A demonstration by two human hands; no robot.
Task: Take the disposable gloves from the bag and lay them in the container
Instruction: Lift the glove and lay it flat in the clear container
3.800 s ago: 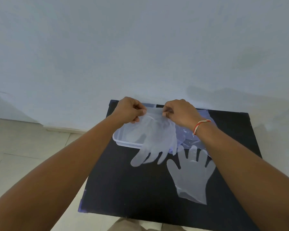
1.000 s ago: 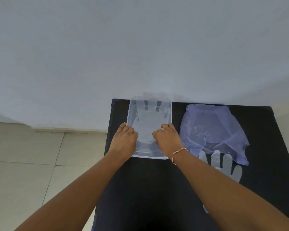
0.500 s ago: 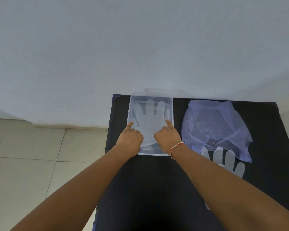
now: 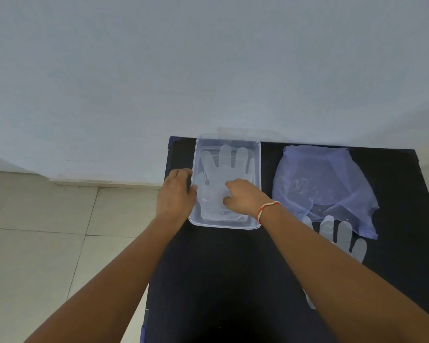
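A clear rectangular plastic container (image 4: 257,154) stands at the table's far left. One translucent disposable glove (image 4: 225,160) lies flat inside it, fingers pointing to the wall. My right hand (image 4: 243,195) rests on the glove's palm part, fingertips bent down onto it, thumb and fingers apart. My left hand (image 4: 176,193) is at the container's left wall, thumb over the rim, holding it. A bluish plastic bag (image 4: 320,181) lies flat to the right. A second glove (image 4: 343,236) lies at the bag's near edge, partly hidden by my right forearm.
The black table (image 4: 221,280) stands against a white wall (image 4: 208,70). Its left edge drops to a tiled floor (image 4: 47,243). Dark table surface shows between my forearms and along the right side past the bag.
The glove held over the container 3.8 s ago now lies flat inside. In the last half second my left hand moved out to the container's left rim; my right hand shifted onto the glove's palm.
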